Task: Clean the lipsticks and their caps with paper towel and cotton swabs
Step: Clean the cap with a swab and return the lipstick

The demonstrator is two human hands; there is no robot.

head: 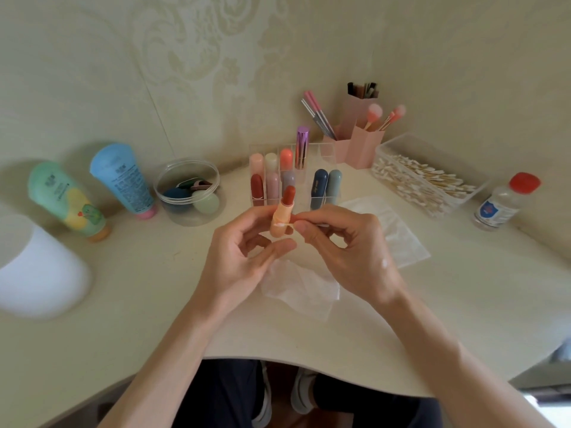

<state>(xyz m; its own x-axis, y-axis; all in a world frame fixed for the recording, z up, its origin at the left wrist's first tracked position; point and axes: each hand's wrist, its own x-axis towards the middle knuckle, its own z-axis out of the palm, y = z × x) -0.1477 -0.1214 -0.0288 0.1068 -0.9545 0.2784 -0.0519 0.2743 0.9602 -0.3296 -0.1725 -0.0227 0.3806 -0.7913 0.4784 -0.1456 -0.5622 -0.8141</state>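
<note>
The left hand (pixel 244 251) holds an uncapped lipstick (pixel 282 213) upright above the desk (pixel 154 304), fingers curled round its peach barrel. The right hand (pixel 340 242) pinches a cotton swab (pixel 285 226), its tip on the barrel, probably wiping the collar. Next she'd turn the tube. The bottle (pixel 502 200) label is too blurred to read.

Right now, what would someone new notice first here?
The hands at centre: the left hand holds an uncapped red lipstick upright, and the right hand pinches a swab against its peach base. Behind them stands a clear lipstick rack; a swab box sits at right.
</note>
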